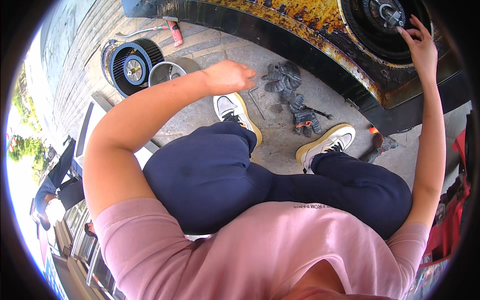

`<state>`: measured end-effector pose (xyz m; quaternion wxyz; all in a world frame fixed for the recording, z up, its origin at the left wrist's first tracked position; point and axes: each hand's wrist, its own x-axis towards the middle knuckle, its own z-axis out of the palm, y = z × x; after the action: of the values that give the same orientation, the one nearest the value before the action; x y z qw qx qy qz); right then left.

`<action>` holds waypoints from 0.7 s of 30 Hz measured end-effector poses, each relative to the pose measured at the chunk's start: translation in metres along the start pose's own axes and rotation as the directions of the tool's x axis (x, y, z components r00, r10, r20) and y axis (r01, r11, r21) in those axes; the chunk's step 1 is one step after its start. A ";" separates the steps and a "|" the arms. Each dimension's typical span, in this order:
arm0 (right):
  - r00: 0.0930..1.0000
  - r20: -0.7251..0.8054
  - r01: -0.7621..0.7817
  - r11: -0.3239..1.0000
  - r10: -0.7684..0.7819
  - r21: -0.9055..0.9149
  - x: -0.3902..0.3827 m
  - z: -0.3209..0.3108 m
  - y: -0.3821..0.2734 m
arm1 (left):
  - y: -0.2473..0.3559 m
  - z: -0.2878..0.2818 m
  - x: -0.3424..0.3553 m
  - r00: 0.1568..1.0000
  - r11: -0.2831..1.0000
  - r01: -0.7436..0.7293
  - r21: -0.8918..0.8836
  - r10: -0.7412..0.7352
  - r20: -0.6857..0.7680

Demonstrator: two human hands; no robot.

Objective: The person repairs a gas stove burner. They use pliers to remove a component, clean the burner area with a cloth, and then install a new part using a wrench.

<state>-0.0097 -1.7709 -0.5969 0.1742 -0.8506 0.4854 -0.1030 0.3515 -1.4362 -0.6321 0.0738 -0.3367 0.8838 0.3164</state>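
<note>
My right hand [422, 47] reaches into the round opening of a rusty, grease-stained metal housing [310, 25]. Its fingers are stretched apart, and the thumb tip is at the small silver shaft end of the motor hub [390, 14]. My left hand [230, 76] hangs over the paving above my left shoe, its fingers curled in; whatever they hold, if anything, is hidden. Left of it lie a black blower wheel [134, 69] with a pale hub and a metal cylinder [187, 65]. An L-shaped hex key [257, 103] rests on the ground below the left hand.
Dark grey work gloves [284, 77] lie between my shoes and the housing, beside a dark thin tool [319, 113]. A red-handled tool [175, 34] lies at the far left. Near my right shoe sits a dirty power tool [377, 147]. Another person [50, 195] is at left.
</note>
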 end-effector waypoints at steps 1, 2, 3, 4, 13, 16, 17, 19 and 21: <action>1.000 0.002 -0.013 1.000 0.013 -0.007 -0.004 -0.006 -0.003 | 0.001 0.024 0.001 0.994 0.996 -0.082 -0.041 0.085 0.066; 1.000 0.005 -0.021 1.000 0.021 0.022 -0.009 -0.011 -0.008 | 0.003 0.048 0.005 0.983 0.985 -0.170 -0.036 0.172 0.061; 0.999 -0.004 -0.032 0.999 0.033 0.041 -0.014 -0.019 -0.015 | 0.000 0.066 0.014 0.963 0.964 -0.265 -0.018 0.265 0.054; 1.000 -0.002 -0.031 0.996 0.031 0.087 -0.014 -0.014 -0.021 | 0.000 0.079 0.015 0.955 0.956 -0.293 -0.016 0.293 0.055; 0.996 -0.028 -0.068 0.954 0.080 0.291 -0.055 -0.051 -0.043 | -0.060 0.103 0.006 0.949 0.937 -0.311 0.158 0.298 0.103; 0.995 0.025 -0.103 0.960 0.100 0.260 -0.059 -0.052 -0.046 | -0.073 0.095 -0.005 0.971 0.939 -0.233 0.251 0.209 0.118; 0.998 -0.052 -0.032 0.963 0.047 0.267 -0.058 -0.048 -0.043 | -0.069 0.105 -0.008 0.976 0.941 -0.196 0.275 0.160 0.150; 0.995 -0.099 0.028 0.957 0.000 0.287 -0.053 -0.042 -0.049 | -0.056 0.100 -0.005 0.981 0.967 -0.127 0.220 0.090 0.172; 1.000 0.003 -0.012 0.960 0.011 0.278 -0.054 -0.045 -0.056 | -0.028 0.062 0.009 0.990 0.997 -0.070 -0.012 0.071 0.123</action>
<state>-0.0082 -1.7070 -0.5341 0.2928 -0.8149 0.4709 -0.1687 0.3579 -1.4195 -0.6986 0.1156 -0.2853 0.8878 0.3422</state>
